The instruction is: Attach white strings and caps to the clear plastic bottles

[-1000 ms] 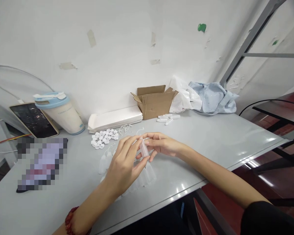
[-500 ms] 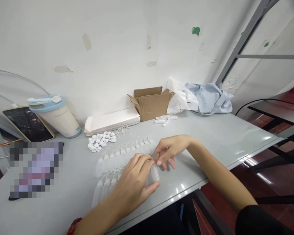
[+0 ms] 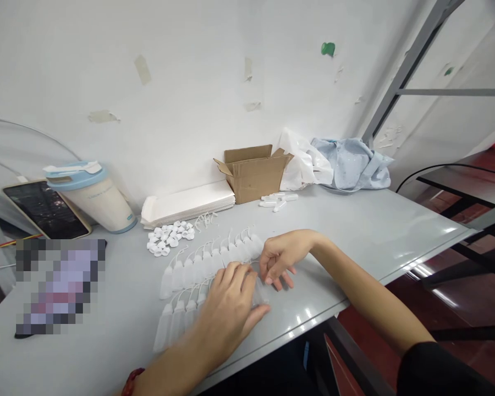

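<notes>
Two rows of small translucent plastic bottles (image 3: pixel 208 258) lie side by side on the grey table (image 3: pixel 355 231), each with a thin cap strap. My left hand (image 3: pixel 231 313) rests low over the right end of the near row, fingers curled around a clear bottle (image 3: pixel 260 292) at that end. My right hand (image 3: pixel 278 258) is just beyond it, fingers bent and pinched at the top of that same bottle. A red bead bracelet (image 3: pixel 132 380) is on my left wrist.
A heap of small white caps (image 3: pixel 169 237) lies behind the rows, with a white paper stack (image 3: pixel 187 202), an open cardboard box (image 3: pixel 253 173), several loose tubes (image 3: pixel 276 201), plastic bags (image 3: pixel 338 162), a lidded cup (image 3: pixel 93 195) and a phone (image 3: pixel 45 209). The table edge is near my arms.
Both hands came down from mid-air with the clear bottle to the table, at the right end of the near row. The camera tilted slightly, bringing the rows into view.
</notes>
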Tool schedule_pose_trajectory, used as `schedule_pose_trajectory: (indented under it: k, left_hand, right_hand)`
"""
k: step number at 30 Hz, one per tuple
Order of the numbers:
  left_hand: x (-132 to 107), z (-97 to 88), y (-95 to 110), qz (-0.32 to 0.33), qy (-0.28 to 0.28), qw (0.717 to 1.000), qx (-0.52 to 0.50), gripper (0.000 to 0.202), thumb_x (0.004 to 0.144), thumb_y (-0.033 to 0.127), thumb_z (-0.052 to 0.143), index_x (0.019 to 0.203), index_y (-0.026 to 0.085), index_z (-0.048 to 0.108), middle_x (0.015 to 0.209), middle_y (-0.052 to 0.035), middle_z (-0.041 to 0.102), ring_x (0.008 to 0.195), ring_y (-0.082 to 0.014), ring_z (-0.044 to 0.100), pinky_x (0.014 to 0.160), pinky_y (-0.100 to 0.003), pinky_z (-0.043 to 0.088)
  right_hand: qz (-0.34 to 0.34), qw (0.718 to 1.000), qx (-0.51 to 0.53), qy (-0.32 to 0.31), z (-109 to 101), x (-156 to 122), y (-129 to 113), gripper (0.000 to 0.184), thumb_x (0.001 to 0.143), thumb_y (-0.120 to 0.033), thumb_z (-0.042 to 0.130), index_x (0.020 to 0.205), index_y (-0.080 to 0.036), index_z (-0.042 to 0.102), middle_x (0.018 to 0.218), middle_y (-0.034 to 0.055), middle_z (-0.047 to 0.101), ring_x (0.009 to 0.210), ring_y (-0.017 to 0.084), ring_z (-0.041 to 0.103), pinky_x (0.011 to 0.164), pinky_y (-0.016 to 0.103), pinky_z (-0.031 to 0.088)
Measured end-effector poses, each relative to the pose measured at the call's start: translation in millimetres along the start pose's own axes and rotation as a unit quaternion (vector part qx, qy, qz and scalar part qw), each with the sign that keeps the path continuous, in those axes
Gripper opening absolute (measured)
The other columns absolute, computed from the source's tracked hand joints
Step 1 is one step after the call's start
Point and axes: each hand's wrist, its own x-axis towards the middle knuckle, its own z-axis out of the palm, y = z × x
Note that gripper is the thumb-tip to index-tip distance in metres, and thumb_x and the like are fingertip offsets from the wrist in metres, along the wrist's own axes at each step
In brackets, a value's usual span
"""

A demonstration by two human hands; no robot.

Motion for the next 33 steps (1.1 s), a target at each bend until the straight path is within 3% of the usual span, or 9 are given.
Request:
schedule_pose_trajectory:
  k: [11,16,18,20,22,24,27,30,33]
  left_hand:
    - [-0.1,-0.9,1.7,-0.013,-0.008,0.999,0.044,0.028,0.086,0.033,0.058,0.108,0.015,0.055,0.109,-0.0115,0.06,0.101,-0.0302,0.052,0.08,-0.044,0.044]
    - [0.9,-4.5,-0.5,-0.015,0.008,1.0,0.025,0.04,0.084,0.047,0.058,0.11,0.016,0.055,0.111,-0.012,0.06,0.104,-0.031,0.051,0.082,-0.045,0.043]
    - [2.4,-8.7,-6.2,-0.031,0.017,0.999,-0.001,0.041,0.085,0.049,0.056,0.11,0.017,0.055,0.112,-0.0115,0.061,0.104,-0.03,0.051,0.082,-0.044,0.043]
    - [4.4,-13.6,-16.5,-0.069,0.04,0.997,-0.009,0.035,0.088,0.044,0.051,0.11,0.016,0.056,0.111,-0.0114,0.062,0.103,-0.0291,0.053,0.083,-0.044,0.043]
    - [6.5,-18.7,-31.6,-0.12,0.072,0.99,-0.009,0.033,0.092,0.039,0.044,0.109,0.016,0.058,0.108,-0.0115,0.064,0.104,-0.0292,0.053,0.084,-0.046,0.043]
    - [8.4,-24.3,-49.9,-0.176,0.082,0.981,-0.023,0.034,0.092,0.037,0.04,0.106,0.014,0.06,0.106,-0.0116,0.066,0.105,-0.0297,0.054,0.084,-0.046,0.044]
    - [12.9,-32.7,-77.7,-0.229,0.074,0.97,-0.035,0.035,0.089,0.036,0.038,0.101,0.014,0.063,0.106,-0.0114,0.068,0.105,-0.0304,0.054,0.081,-0.043,0.047]
    - [23.0,-38.9,-99.6,-0.232,0.063,0.971,0.005,0.036,0.085,0.032,0.037,0.099,0.013,0.065,0.103,-0.0112,0.069,0.102,-0.0302,0.056,0.082,-0.043,0.047]
    - [38.6,-41.4,-114.5,-0.18,0.022,0.981,0.066,0.035,0.084,0.026,0.037,0.1,0.015,0.066,0.103,-0.0093,0.07,0.102,-0.0281,0.057,0.087,-0.041,0.046]
  right_hand:
    - [-0.009,1.0,-0.003,0.014,2.0,1.2,-0.3,0.024,0.083,-0.036,0.059,0.089,-0.013,0.061,0.074,0.0013,0.067,0.054,0.009,0.064,0.048,0.017,0.042]
    - [-0.018,1.0,0.012,0.021,-0.3,-2.0,2.3,0.027,0.082,-0.039,0.06,0.088,-0.013,0.061,0.073,0.0015,0.068,0.053,0.009,0.064,0.046,0.017,0.041]
    - [-0.032,0.998,0.026,0.054,-2.6,-4.8,3.3,0.026,0.082,-0.038,0.059,0.087,-0.013,0.061,0.072,0.0022,0.068,0.051,0.01,0.063,0.044,0.017,0.04]
    - [-0.06,0.989,0.041,0.129,-5.8,-6.5,4.8,0.024,0.083,-0.036,0.058,0.085,-0.013,0.061,0.072,0.0031,0.068,0.049,0.009,0.062,0.044,0.018,0.04]
    - [-0.086,0.964,0.041,0.248,-10.9,-6.0,8.6,0.023,0.085,-0.035,0.054,0.083,-0.013,0.06,0.074,0.0041,0.069,0.049,0.01,0.061,0.048,0.02,0.043]
    - [-0.08,0.913,-0.007,0.399,-18.8,-4.0,16.2,0.019,0.088,-0.03,0.05,0.084,-0.014,0.06,0.078,0.0052,0.069,0.056,0.011,0.063,0.054,0.023,0.046]
    - [0.015,0.779,-0.188,0.598,-34.7,-2.7,34.9,0.014,0.084,-0.013,0.048,0.088,-0.014,0.061,0.091,0.008,0.069,0.081,0.017,0.065,0.071,0.026,0.047]
    - [0.063,0.742,-0.227,0.628,-49.7,-7.5,55.4,0.033,0.073,0.003,0.045,0.097,-0.011,0.063,0.109,0.0156,0.063,0.101,0.026,0.058,0.083,0.033,0.043]
    - [0.08,0.746,-0.246,0.614,-58.7,-13.8,69.4,0.04,0.067,0.007,0.043,0.093,-0.011,0.067,0.105,0.0151,0.064,0.1,0.026,0.058,0.084,0.032,0.041]
